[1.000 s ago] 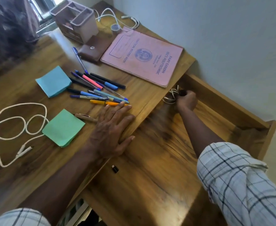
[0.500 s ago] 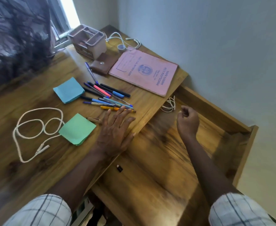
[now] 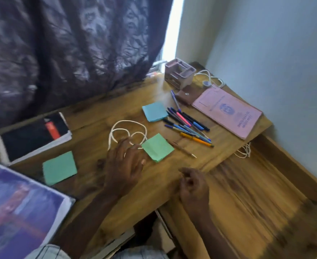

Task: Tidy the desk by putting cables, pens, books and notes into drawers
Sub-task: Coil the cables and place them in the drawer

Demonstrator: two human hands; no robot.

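Observation:
My left hand lies over the near end of a looped white cable on the wooden desk, fingers spread; whether it grips the cable I cannot tell. My right hand hovers at the desk's front edge beside the open drawer, fingers loosely curled, holding nothing. A small coiled white cable lies in the drawer's far corner. Several pens lie in a heap, one brown pen apart. Green notes, more green notes and blue notes lie around. A pink record book is at the right.
A black book and a purple-covered book lie at the left. A pink organiser, a brown pouch and another white cable stand at the back. A dark curtain hangs behind; a wall closes the right.
My right hand let go of the small coiled cable in the drawer and pulled back to the desk's edge. My left hand slid left onto the looped cable. The view swung left.

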